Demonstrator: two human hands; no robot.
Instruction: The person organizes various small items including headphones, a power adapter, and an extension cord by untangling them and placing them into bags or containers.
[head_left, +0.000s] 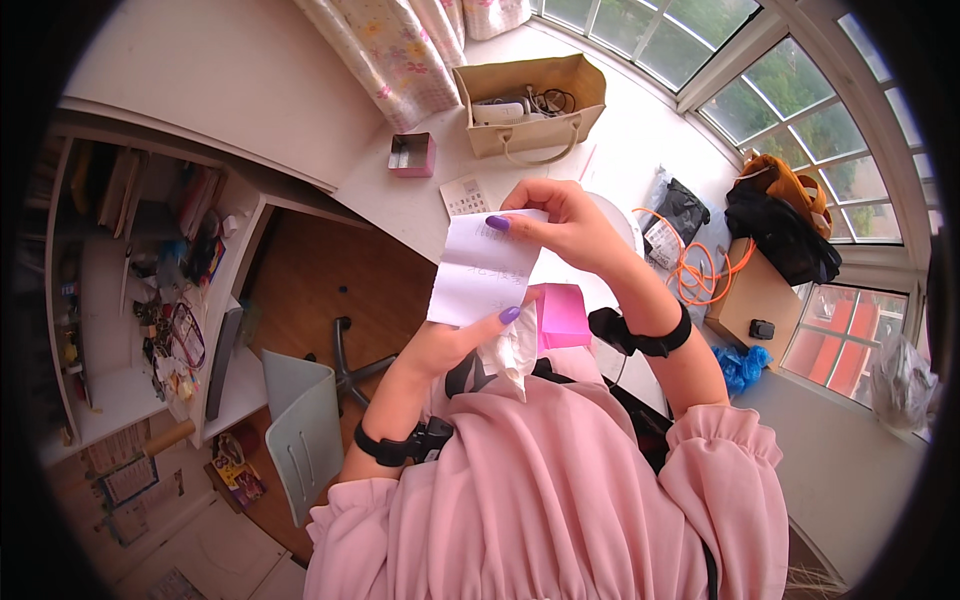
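A torn-edged sheet of white paper (476, 262) with fold lines and handwriting is stretched between my two hands. At its upper right edge, my right hand (562, 221) pinches it between thumb and fingers. My left hand (457, 345) grips the lower edge, thumb on top; the fingers behind are mostly hidden. A crumpled white tissue (514, 352) hangs beside the left thumb, and whether that hand holds it too is unclear. Just right of it lies a bright pink square item (564, 316), a box or paper pad. Black bands are strapped around both forearms.
On the white desk stand a beige tote bag (525, 139) with devices and cables, a small pink-sided tin (412, 155) and a printed card (465, 196). At right are an orange cable (694, 277), plastic packages and a cardboard box (772, 300). A pale chair (304, 435) and shelves are left.
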